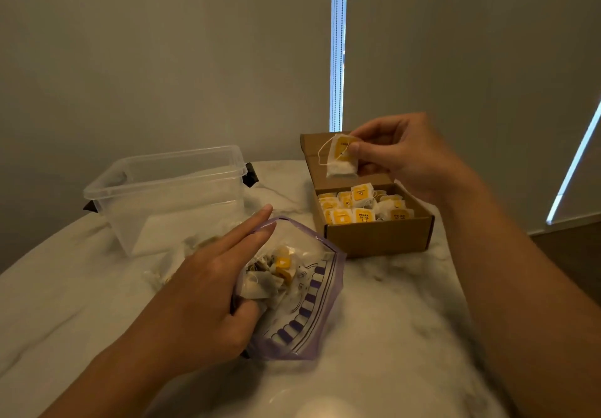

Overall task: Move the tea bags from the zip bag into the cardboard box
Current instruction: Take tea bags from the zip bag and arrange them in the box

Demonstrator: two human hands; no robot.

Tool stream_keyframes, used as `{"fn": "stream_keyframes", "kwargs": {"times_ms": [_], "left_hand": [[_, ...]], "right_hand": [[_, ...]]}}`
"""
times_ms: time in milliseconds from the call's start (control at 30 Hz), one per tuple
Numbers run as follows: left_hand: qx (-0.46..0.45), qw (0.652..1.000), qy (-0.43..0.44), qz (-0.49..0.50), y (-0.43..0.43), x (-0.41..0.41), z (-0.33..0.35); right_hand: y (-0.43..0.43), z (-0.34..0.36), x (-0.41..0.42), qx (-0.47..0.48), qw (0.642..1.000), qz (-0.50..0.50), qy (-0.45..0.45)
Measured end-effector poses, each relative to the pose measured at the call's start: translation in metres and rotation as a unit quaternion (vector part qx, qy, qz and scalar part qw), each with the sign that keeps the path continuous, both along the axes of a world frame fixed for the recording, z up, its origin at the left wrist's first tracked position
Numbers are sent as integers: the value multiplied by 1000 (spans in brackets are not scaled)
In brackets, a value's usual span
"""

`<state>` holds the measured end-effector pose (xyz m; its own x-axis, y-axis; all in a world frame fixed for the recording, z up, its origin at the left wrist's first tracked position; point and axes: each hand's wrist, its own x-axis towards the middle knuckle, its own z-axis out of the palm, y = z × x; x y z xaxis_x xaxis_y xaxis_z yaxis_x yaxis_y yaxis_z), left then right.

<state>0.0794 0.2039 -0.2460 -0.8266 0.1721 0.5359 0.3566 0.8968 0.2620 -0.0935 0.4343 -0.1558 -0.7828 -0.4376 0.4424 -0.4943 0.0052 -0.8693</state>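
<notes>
**One tea bag held up over the box**

The right hand (406, 157) is up in the air above the back of the cardboard box (374, 235). Its thumb and fingers (361, 149) pinch one tea bag (341, 159) by its top corner. The tea bag is white with a yellow tag, and a thin white string loops out on its left side. It hangs in front of the box's open lid (312, 164), which stands up at the back.

The cardboard box sits on the right side of the white, marbled worktop (406, 320). Inside it, more tea bags (361, 209) stand packed close in rows, with their yellow tags facing up. One of them sticks up higher than the rest.

The left hand (208, 291) holds the zip bag (312, 307) near the middle of the worktop, just in front of the box. The thumb is curled onto the near edge of the bag. Two long fingers lie straight along the bag's open mouth and keep it wide. The zip bag is clear with purple edges and purple stripes. A small heap of tea bags is in it, all jumbled, with two yellow tags showing.

To the left stands a clear plastic tub (169, 196) with dark clips (250, 173) on its sides. Behind everything hang pale blinds (162, 60), with a bright strip of light (338, 47) between them.
</notes>
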Motion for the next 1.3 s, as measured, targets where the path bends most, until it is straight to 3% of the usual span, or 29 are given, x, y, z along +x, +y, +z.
{"fn": "stream_keyframes", "kwargs": {"times_ms": [233, 367, 533, 733, 1100, 1300], "left_hand": [[-2, 1000, 16, -2, -2, 1, 2], [-6, 1000, 18, -9, -1, 0, 0], [-8, 1000, 3, -14, -2, 0, 3], [-11, 1000, 9, -15, -3, -2, 1], [-12, 1000, 6, -27, -2, -1, 3], [6, 1000, -1, -16, -2, -1, 2]], "right_hand": [[-29, -39, -61, 164, 980, -109, 27], [-28, -47, -82, 212, 960, -168, 67], [-28, -54, -93, 273, 948, -158, 40], [-32, -58, -98, 328, 918, -196, 109], [-21, -45, -75, 257, 906, -268, 202], [-16, -31, 0, 131, 970, -121, 168]]}}
